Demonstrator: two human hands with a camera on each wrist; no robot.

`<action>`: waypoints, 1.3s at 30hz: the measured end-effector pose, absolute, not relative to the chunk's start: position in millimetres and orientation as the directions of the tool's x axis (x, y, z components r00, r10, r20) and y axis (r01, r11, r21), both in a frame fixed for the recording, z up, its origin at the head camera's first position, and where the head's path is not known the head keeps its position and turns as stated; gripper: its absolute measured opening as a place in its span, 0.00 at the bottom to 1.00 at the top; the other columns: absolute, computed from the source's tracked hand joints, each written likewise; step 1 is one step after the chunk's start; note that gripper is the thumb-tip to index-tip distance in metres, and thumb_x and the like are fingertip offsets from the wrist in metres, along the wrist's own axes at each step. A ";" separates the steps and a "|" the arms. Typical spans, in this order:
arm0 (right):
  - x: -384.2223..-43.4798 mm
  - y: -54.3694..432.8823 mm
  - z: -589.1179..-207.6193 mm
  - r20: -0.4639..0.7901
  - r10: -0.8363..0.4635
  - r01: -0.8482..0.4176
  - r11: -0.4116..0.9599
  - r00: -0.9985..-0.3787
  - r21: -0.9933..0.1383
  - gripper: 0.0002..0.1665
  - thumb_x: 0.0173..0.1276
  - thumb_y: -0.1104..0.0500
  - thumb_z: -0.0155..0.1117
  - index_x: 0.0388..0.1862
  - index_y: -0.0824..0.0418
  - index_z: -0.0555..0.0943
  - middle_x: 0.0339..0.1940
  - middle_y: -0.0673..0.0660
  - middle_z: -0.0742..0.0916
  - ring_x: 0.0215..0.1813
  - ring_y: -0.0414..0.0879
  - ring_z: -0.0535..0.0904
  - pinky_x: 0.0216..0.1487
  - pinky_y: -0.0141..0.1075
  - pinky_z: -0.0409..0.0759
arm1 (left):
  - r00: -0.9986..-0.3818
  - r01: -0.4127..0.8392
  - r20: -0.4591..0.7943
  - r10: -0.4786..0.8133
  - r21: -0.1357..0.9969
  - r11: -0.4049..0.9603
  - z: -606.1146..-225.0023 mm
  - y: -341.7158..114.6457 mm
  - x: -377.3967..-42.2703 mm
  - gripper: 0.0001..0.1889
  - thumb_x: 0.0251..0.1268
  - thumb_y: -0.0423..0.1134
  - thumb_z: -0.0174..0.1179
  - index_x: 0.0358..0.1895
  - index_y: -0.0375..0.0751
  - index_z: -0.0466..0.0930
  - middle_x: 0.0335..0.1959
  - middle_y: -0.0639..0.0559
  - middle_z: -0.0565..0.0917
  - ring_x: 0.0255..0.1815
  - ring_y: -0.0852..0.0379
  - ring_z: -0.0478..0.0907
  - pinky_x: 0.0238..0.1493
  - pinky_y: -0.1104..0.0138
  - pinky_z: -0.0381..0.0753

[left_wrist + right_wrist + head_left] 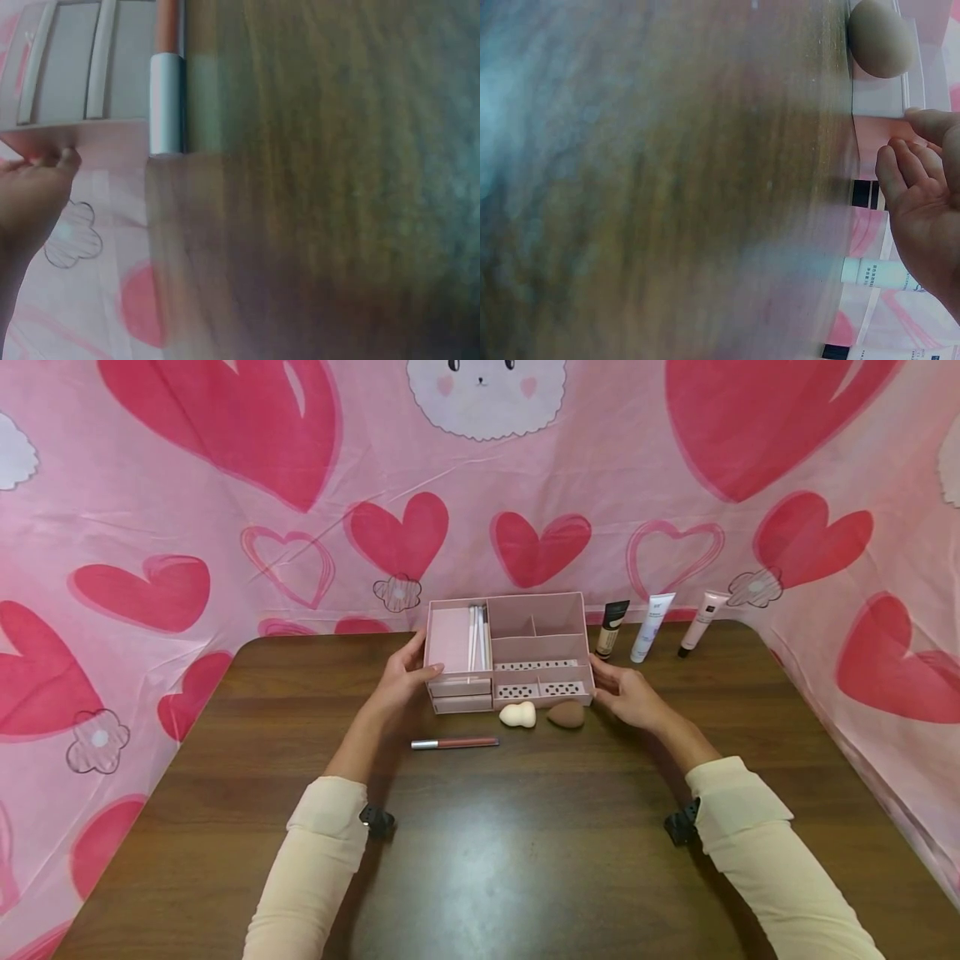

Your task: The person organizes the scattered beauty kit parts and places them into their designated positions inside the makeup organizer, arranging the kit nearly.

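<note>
The left hand (pixel 403 672) is gripping the left side of the pink organizer (pixel 517 653), its thumb resting over the front corner and its fingers lying along the outer wall; the right hand (pixel 630 693) is holding the opposite side near the front, its thumb touching the front edge and its bent fingers lying against the side wall; the organizer is sitting between the two hands near the back edge of the table (pixel 465 860), its two small drawers facing the person; slender pale rods (pixel 478 635) are leaning in its left compartment, and dotted panels are showing in the front right ones; the black tube (pixel 612 628), white tube (pixel 652 627) and pink tube (pixel 702 622) are standing in a row to the right, all bearing marks; the white tube is showing lines of print in the right wrist view, too small to read; the cream sponge (pixel 517 715) and brown sponge (pixel 566 715) are lying just before the organizer's front edge; the silver-capped gloss tube (pixel 455 743) is lying nearer the person; the black tube is standing just beside the organizer, leaving little sideways room; the table top is stretching widely towards the person; the heart-printed cloth (pixel 360 468) is hanging close behind.
</note>
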State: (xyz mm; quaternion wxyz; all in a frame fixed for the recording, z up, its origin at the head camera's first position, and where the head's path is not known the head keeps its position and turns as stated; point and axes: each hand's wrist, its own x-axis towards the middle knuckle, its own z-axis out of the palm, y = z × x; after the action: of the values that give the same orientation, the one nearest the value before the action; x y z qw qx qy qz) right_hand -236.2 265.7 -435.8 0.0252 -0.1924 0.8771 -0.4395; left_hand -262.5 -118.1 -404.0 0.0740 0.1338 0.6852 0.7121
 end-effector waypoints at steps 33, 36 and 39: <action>-233.1 260.9 -429.7 0.317 -0.277 -0.419 0.662 -0.907 -0.621 0.33 0.68 0.71 0.64 0.71 0.75 0.69 0.67 0.74 0.79 0.67 0.66 0.77 0.66 0.58 0.75 | -0.934 0.042 0.137 0.329 0.960 -0.278 -415.2 -123.3 -279.2 0.38 0.67 0.16 0.43 0.80 0.29 0.44 0.84 0.37 0.48 0.59 0.68 0.72 0.60 0.82 0.75; -229.8 253.1 -425.1 0.484 -0.235 -0.500 0.675 -0.843 -0.543 0.27 0.66 0.71 0.66 0.64 0.74 0.77 0.61 0.73 0.84 0.63 0.66 0.81 0.64 0.59 0.78 | -0.935 0.046 0.140 0.325 0.959 -0.281 -414.6 -122.3 -278.0 0.39 0.66 0.16 0.43 0.80 0.29 0.43 0.85 0.37 0.47 0.60 0.68 0.71 0.59 0.82 0.75; -224.8 239.3 -419.9 0.589 -0.272 -0.591 0.663 -0.761 -0.458 0.23 0.64 0.71 0.68 0.59 0.72 0.81 0.56 0.70 0.87 0.59 0.64 0.84 0.60 0.57 0.81 | -0.939 0.041 0.133 0.318 0.960 -0.278 -413.5 -122.0 -276.5 0.39 0.67 0.16 0.42 0.81 0.29 0.43 0.85 0.38 0.47 0.63 0.65 0.70 0.59 0.82 0.75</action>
State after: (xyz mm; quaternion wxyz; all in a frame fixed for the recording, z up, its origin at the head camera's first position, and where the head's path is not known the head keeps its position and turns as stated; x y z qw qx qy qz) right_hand -224.8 239.3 -419.9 -0.2430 -0.2455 0.8790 -0.3286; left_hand -276.5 -122.0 -413.5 0.0883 0.1514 0.5943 0.7850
